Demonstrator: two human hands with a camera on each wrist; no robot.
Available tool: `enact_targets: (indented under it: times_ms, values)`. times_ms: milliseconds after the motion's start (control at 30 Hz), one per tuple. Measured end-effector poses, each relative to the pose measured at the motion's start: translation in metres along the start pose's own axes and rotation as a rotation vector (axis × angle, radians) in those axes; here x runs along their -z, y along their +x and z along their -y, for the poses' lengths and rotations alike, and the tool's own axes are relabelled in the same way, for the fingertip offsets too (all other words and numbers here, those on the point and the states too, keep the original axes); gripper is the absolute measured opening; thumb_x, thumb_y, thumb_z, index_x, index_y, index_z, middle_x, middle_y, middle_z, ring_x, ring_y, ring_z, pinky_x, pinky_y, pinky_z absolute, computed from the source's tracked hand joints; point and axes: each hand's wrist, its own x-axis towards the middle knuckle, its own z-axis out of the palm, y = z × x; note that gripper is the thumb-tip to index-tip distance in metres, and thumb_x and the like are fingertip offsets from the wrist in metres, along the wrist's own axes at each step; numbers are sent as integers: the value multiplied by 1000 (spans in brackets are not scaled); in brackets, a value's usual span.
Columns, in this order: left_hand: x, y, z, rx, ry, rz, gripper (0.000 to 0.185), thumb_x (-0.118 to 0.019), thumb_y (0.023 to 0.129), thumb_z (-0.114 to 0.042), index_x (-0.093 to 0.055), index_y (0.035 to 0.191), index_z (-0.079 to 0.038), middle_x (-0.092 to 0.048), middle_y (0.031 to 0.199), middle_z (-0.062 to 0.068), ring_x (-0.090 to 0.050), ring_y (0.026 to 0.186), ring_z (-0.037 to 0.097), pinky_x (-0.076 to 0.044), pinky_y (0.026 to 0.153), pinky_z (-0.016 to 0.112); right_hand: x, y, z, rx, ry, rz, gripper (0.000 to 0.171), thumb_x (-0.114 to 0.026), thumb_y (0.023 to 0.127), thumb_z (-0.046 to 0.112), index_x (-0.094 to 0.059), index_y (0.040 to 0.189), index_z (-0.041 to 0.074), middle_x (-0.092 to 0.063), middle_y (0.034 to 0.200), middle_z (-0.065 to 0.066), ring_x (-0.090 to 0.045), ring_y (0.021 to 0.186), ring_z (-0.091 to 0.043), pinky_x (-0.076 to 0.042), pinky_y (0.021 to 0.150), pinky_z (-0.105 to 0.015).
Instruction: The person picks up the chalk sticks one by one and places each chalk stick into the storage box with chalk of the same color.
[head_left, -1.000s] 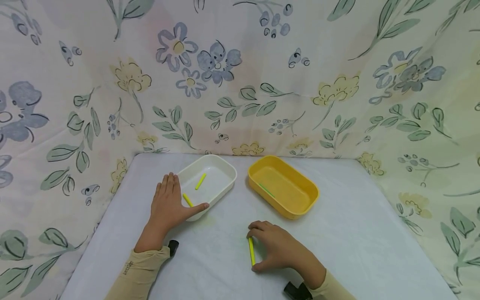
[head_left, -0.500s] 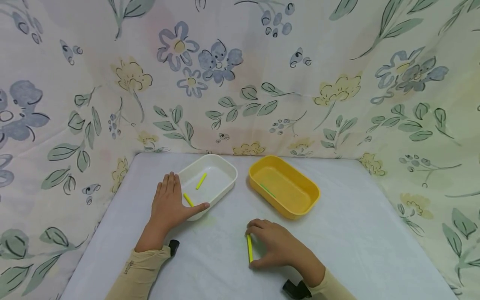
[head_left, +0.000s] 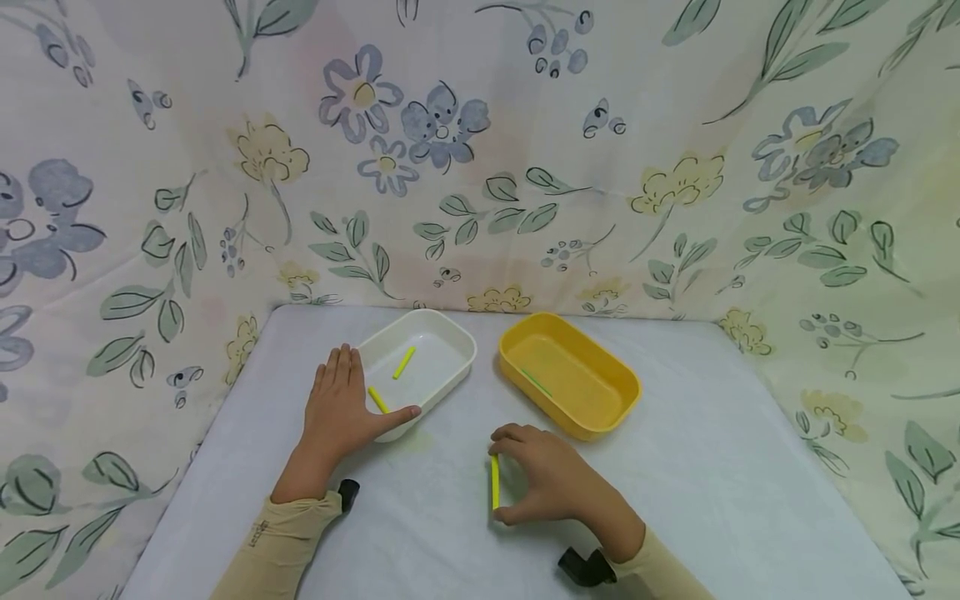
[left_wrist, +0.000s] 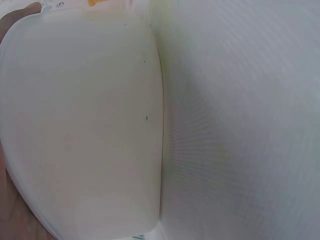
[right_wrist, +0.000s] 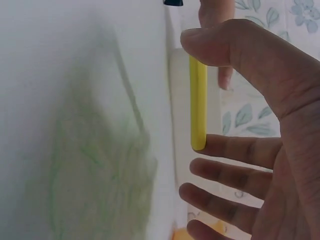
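My right hand [head_left: 551,479] pinches a slim yellow stick [head_left: 495,482] end to end, with the thumb on its near end and the index finger on the far one. In the right wrist view the same yellow stick [right_wrist: 198,102] is off the cloth, and the other fingers spread apart below. My left hand [head_left: 337,408] rests straight-fingered against the left side of a white tray [head_left: 450,382], its thumb stretched across the near end. Two more yellow sticks [head_left: 403,363] lie inside. The left wrist view shows mostly the tray's outer wall [left_wrist: 85,125].
A yellow tray [head_left: 622,400] stands right of the white one, with a thin green line or stick [head_left: 536,382] along its inner left side. White cloth [head_left: 720,467] covers the table. Floral fabric [head_left: 480,150] hangs behind and at both sides. Each wrist wears a small black device [head_left: 348,495].
My right hand has moved slightly forward and left, away from the body, still pinching the yellow stick. The left hand and both trays stay where they were.
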Motion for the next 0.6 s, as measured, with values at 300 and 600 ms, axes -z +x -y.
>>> enact_targets:
  times_ms: [300,600]
  values:
    - [0,0,1,-3,5,0,156,-57,69,-102,-10,165,12,-9,175,30,-7,165,47,-8,133,63,2,7,5,-1,6,-79,75,-91,70,61,-72,129,19,-66,140,3,-65,121,-14,-58,99,-40]
    - [-1,0,1,-5,8,-4,156,-57,69,-102,-11,165,12,-9,175,30,-8,164,47,-8,133,63,-1,17,7,21,43,-218,79,-88,75,66,-68,137,21,-63,142,9,-62,127,-10,-57,105,-37]
